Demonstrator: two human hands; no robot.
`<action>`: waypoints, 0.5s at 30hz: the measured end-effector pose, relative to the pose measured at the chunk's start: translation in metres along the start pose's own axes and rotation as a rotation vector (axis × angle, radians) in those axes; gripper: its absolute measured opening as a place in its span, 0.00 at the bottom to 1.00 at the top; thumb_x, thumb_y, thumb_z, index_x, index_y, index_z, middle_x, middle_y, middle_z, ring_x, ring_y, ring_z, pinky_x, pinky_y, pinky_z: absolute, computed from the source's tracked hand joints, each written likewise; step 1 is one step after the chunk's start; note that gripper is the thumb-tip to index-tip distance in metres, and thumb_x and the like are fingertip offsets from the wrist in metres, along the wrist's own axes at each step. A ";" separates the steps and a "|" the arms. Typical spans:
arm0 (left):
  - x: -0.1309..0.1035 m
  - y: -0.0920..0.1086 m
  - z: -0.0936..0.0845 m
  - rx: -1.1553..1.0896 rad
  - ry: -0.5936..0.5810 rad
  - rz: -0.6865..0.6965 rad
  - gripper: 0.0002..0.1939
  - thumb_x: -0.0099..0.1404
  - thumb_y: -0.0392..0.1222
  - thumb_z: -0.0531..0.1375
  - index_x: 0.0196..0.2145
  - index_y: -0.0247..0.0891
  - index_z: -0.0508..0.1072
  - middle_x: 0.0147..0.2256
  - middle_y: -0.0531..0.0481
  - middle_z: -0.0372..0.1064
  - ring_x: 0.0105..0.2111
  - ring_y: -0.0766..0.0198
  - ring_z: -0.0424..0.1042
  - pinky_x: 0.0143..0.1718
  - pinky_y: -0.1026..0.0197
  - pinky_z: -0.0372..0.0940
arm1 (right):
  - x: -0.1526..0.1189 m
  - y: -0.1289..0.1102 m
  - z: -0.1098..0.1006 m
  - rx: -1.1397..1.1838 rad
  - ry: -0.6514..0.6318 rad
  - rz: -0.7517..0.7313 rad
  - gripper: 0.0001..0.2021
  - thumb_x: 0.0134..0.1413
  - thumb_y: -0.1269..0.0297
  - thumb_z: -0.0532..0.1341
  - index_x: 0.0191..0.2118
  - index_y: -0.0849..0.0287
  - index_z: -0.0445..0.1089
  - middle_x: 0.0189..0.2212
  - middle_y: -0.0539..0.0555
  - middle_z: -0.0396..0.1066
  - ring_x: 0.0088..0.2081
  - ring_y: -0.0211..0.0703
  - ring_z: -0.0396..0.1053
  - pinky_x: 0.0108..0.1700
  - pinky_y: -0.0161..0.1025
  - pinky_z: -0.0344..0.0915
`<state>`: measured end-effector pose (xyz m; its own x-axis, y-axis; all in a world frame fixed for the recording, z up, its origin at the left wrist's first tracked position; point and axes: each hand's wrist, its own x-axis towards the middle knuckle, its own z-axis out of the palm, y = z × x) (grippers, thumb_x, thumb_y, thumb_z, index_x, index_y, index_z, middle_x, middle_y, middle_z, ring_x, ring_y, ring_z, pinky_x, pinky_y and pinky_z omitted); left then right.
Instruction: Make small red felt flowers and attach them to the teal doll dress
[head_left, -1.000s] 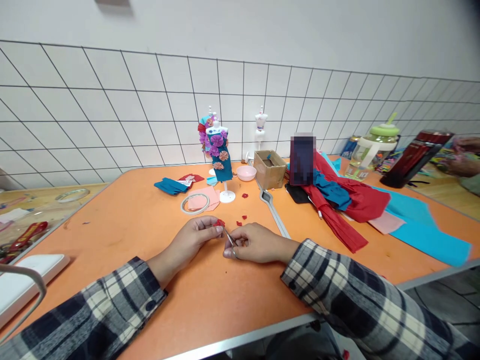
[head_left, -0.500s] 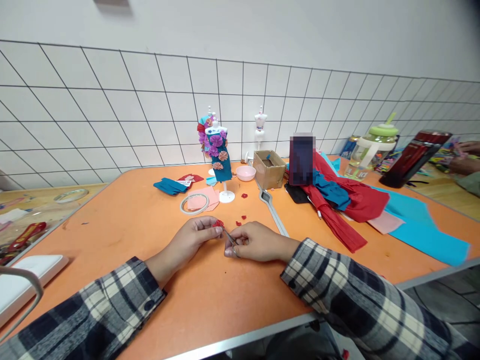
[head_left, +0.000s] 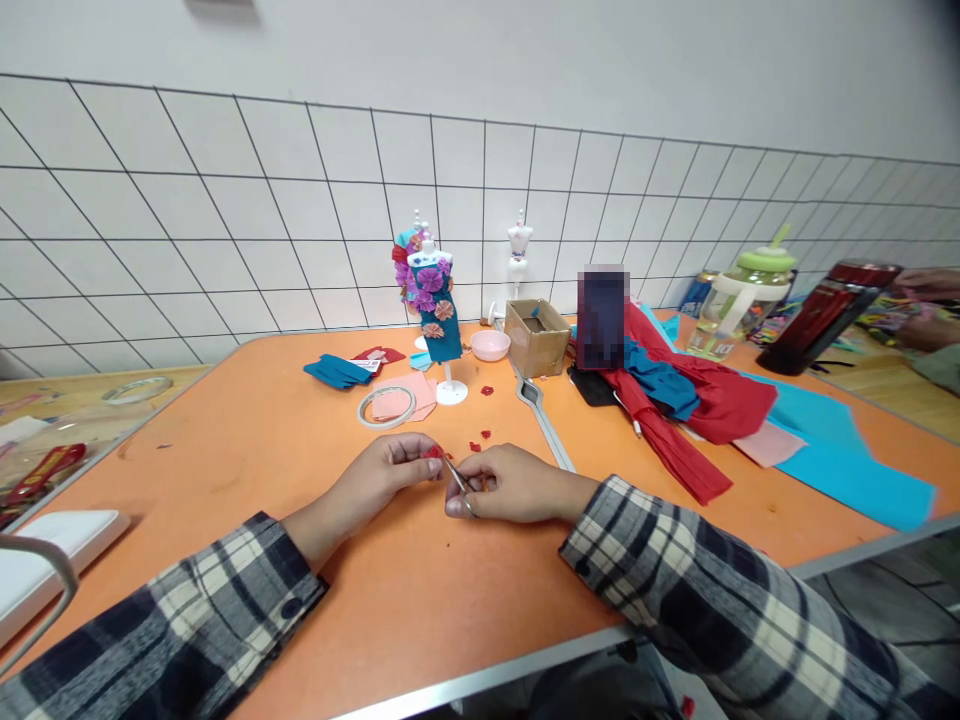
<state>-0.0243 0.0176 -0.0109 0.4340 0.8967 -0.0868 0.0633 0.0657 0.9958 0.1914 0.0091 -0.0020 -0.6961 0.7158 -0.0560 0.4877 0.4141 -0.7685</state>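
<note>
My left hand [head_left: 375, 482] pinches a small crumpled piece of red crepe paper [head_left: 433, 453] between thumb and fingers. In my right hand [head_left: 517, 485] is a pair of small metal scissors [head_left: 457, 477], with fingers wrapped around the handles. The blade tips touch or nearly touch the paper's right edge; I cannot tell which. Beyond my hands, several red paper scraps [head_left: 486, 434] lie on the orange table [head_left: 420, 600]. A small dress form [head_left: 442, 310] stands behind them, wearing blue with purple and peach paper flowers.
A roll of tape [head_left: 360, 410] rests on pink paper, beside folded blue paper [head_left: 337, 371]. Farther back are a pink bowl [head_left: 490, 347], a cardboard box [head_left: 538, 340] and a phone [head_left: 601, 320]. Red crepe paper [head_left: 705, 475], a jug [head_left: 731, 310] and a tilted thermos [head_left: 825, 318] occupy the right.
The whole view has shifted slightly. The scissors have turned a little at the red paper's edge, their blades now catching more light. Both hands keep their hold.
</note>
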 end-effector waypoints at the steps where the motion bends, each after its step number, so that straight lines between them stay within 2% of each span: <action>1: 0.000 0.000 0.000 0.007 -0.011 -0.005 0.12 0.54 0.46 0.68 0.30 0.36 0.73 0.29 0.48 0.76 0.33 0.58 0.73 0.39 0.57 0.64 | 0.000 0.000 0.000 -0.007 0.000 0.005 0.15 0.54 0.51 0.62 0.37 0.58 0.75 0.22 0.44 0.58 0.25 0.33 0.56 0.27 0.32 0.50; 8: 0.001 -0.003 -0.003 -0.031 0.011 0.022 0.13 0.54 0.47 0.68 0.31 0.35 0.75 0.29 0.48 0.75 0.34 0.60 0.71 0.40 0.58 0.64 | 0.002 0.002 0.000 0.016 0.020 0.024 0.15 0.54 0.51 0.62 0.36 0.58 0.75 0.23 0.45 0.61 0.25 0.33 0.56 0.27 0.32 0.51; 15: 0.000 0.002 0.001 -0.108 0.053 0.015 0.14 0.49 0.47 0.71 0.29 0.36 0.77 0.28 0.51 0.73 0.31 0.63 0.70 0.38 0.62 0.63 | 0.000 0.001 -0.002 -0.049 -0.005 0.016 0.14 0.53 0.50 0.62 0.35 0.56 0.75 0.23 0.45 0.63 0.26 0.34 0.59 0.27 0.32 0.52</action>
<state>-0.0236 0.0177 -0.0094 0.3861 0.9195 -0.0736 -0.0407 0.0967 0.9945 0.1924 0.0108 -0.0016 -0.6907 0.7196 -0.0717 0.5241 0.4298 -0.7352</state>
